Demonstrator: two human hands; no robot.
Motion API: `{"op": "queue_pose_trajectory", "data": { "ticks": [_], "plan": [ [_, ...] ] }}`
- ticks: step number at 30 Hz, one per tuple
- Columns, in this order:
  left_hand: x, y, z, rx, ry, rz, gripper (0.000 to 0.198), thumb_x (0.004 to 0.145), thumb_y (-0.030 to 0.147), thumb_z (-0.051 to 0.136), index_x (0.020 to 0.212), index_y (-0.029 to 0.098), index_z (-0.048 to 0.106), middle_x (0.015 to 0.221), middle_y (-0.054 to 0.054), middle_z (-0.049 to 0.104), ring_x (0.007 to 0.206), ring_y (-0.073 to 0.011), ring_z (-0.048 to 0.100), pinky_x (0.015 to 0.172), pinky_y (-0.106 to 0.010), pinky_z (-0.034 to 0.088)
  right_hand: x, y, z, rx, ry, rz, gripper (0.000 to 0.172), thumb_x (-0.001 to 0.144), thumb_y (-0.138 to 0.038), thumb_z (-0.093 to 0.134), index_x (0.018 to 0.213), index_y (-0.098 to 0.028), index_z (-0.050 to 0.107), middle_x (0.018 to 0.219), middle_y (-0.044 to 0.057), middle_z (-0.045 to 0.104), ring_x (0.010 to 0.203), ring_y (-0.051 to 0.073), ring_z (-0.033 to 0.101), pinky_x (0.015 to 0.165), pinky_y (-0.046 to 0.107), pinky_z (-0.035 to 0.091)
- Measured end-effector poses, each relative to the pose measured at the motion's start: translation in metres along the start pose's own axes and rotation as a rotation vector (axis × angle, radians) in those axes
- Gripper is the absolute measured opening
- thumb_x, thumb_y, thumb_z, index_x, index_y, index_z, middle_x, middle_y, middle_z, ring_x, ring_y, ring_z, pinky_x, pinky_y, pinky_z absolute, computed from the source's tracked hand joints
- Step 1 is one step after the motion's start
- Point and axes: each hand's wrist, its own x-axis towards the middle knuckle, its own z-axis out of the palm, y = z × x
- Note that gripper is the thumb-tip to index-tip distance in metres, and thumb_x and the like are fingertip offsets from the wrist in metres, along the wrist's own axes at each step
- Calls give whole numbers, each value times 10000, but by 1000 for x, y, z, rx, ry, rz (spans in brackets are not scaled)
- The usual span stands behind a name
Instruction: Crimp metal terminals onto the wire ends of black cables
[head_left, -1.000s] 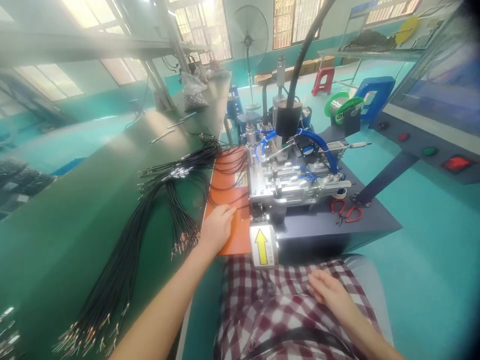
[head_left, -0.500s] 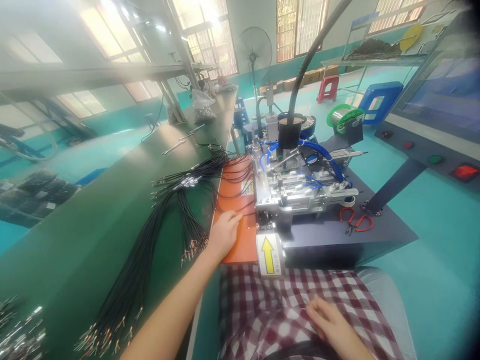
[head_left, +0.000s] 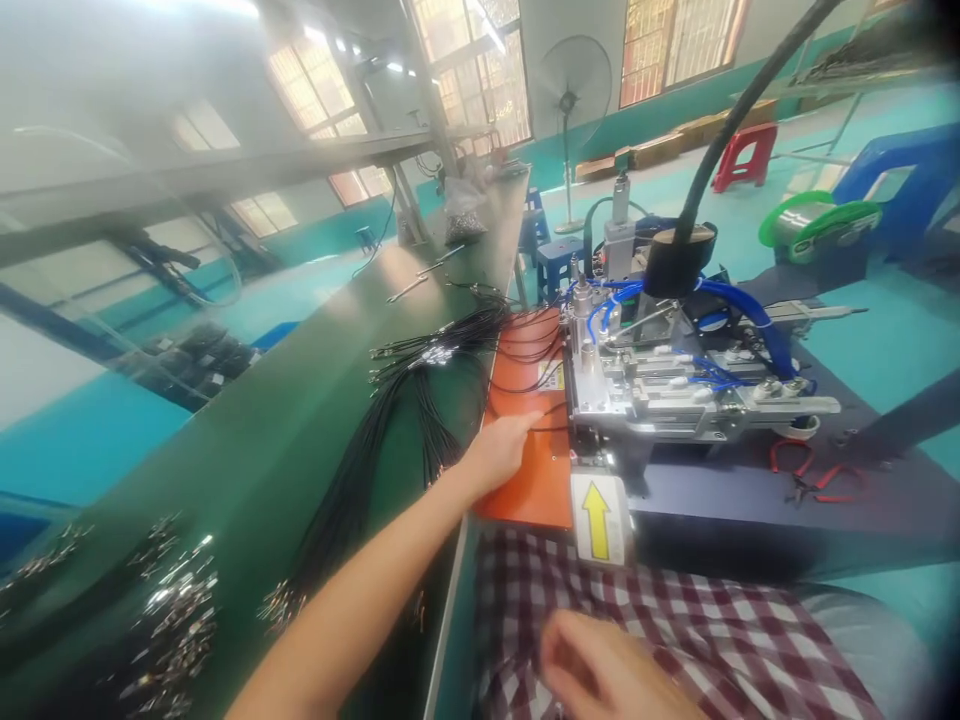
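My left hand (head_left: pixel 501 452) is closed over the orange plate (head_left: pixel 529 490), its thumb and forefinger pinched on a black cable (head_left: pixel 553 430) that runs right into the machine (head_left: pixel 675 390). More black cables curve across the plate behind it. Over the checked cloth on my lap, my right hand (head_left: pixel 604 665) is curled and slightly blurred; what its fingers hold, if anything, is hidden. A bundle of black cables (head_left: pixel 360 450) with bare copper ends lies on the green table (head_left: pixel 300 400), left of my left hand.
A white block with a yellow arrow (head_left: pixel 598 515) sits at the machine's front. Red-handled pliers (head_left: pixel 806 485) lie on its grey base. A green wire spool (head_left: pixel 817 225) stands behind. Shiny terminal ends (head_left: pixel 180 620) lie at the table's near left. A thick black hose (head_left: pixel 739 120) rises above the machine.
The view has swung left, so the bench and machine appear further right. My right hand has moved left over my lap. My left hand keeps its pinch on the cable at the plate.
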Motion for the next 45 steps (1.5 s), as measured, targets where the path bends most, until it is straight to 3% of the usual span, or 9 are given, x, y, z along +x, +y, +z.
{"op": "queue_pose_trajectory", "data": {
  "ticks": [4,6,9,13,18,25,35,39,45],
  "plan": [
    [8,-13,-19,-102,-141,16,511,883,56,375,1369,184,464,1183,-76,696,1090,-176,653,947,-332,514,48,-53,-11,-416,90,-358,294,848,-39,440,1066,-158,596,1070,100,632,890,220,610,777,334,505],
    [13,-19,-26,-145,-207,29,526,867,36,379,1365,185,462,1142,-61,716,1080,-153,658,934,-301,516,78,-67,-10,-689,115,-451,475,727,9,535,1195,-77,537,1229,173,569,994,270,579,792,373,522],
    [19,-24,-32,-181,-271,40,533,847,15,391,1348,177,475,1138,-67,718,1079,-147,659,920,-292,519,113,-74,2,-776,49,-565,654,608,-3,647,1244,-52,504,1293,189,536,1017,293,554,776,398,537],
    [24,-25,-36,-200,-318,48,524,841,11,402,1327,183,499,1156,-78,709,1070,-165,664,904,-312,525,129,-71,13,-853,-25,-689,438,685,-66,668,1113,-113,590,1107,139,606,957,265,548,745,384,529],
    [28,-21,-42,-210,-360,67,468,852,34,408,1279,174,540,1159,-77,707,1074,-172,659,904,-301,519,113,-67,-11,-905,5,-702,172,811,-75,579,971,-111,633,1009,143,584,922,266,535,688,362,507],
    [33,-22,-45,-198,-348,107,424,836,35,429,1191,187,602,1099,-52,732,1022,-168,682,884,-285,532,70,-41,-59,-905,122,-566,324,684,10,588,988,-100,606,1050,140,561,875,256,508,704,364,471],
    [18,-21,-33,-194,-200,105,419,902,119,390,1281,203,546,1197,-81,682,1086,-200,649,941,-354,514,46,-2,-37,-701,228,-534,162,844,-99,512,901,-204,622,862,43,556,713,181,480,627,294,366],
    [-1,5,-40,-193,-148,96,385,932,153,386,1283,219,531,1291,-86,609,1158,-206,586,1008,-371,458,32,0,-47,-375,306,-513,227,881,-99,461,1005,-194,626,910,50,593,725,168,534,649,285,413],
    [-26,47,-42,-261,-429,214,238,942,185,463,1046,266,661,930,-25,688,895,-182,620,909,-323,474,17,5,-67,70,406,-404,302,876,-77,454,1106,-222,583,968,40,633,769,149,580,683,255,472]
  ]
}}
